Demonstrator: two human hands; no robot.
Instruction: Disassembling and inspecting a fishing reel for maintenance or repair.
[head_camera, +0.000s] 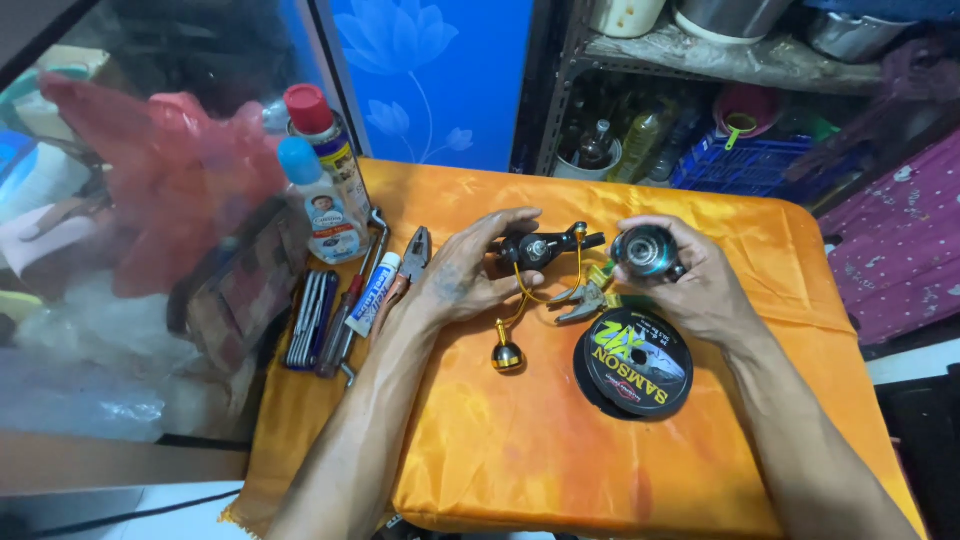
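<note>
Holding two halves of a dismantled spinning reel over the table. Left hand (470, 272) is curled shut around the black metal reel body with gold-coloured trim (537, 248), thumb under, fingers over the top; its gold bail wire and black-and-gold round handle knob (506, 356) hang down toward the cloth. Right hand (690, 275) is closed around the dark round metal spool (645, 250), fingertips pinching its rim, open face turned toward the body. The two parts are near each other but apart, both just above the shiny orange satin tablecloth (520, 450).

My read on doing this well:
- keep the body level so the shaft points straight at the spool bore; tilt looks like the main risk of binding
- grip the spool by the rim only, so its face stays clear
- watch the dangling knob: it sits just beside the flat black disc-shaped line spool with a printed label (637, 362) and could snag
- small silver-and-yellow clipper-like tool (585, 298) lies right under the hands; anything dropped lands near it

Off to the left, well apart: dark-handled steel pliers (412, 258), white-and-blue tube (374, 294), set of folded metal keys (311, 318), and two plastic bottles, blue cap (318, 205) and red cap (325, 140).
</note>
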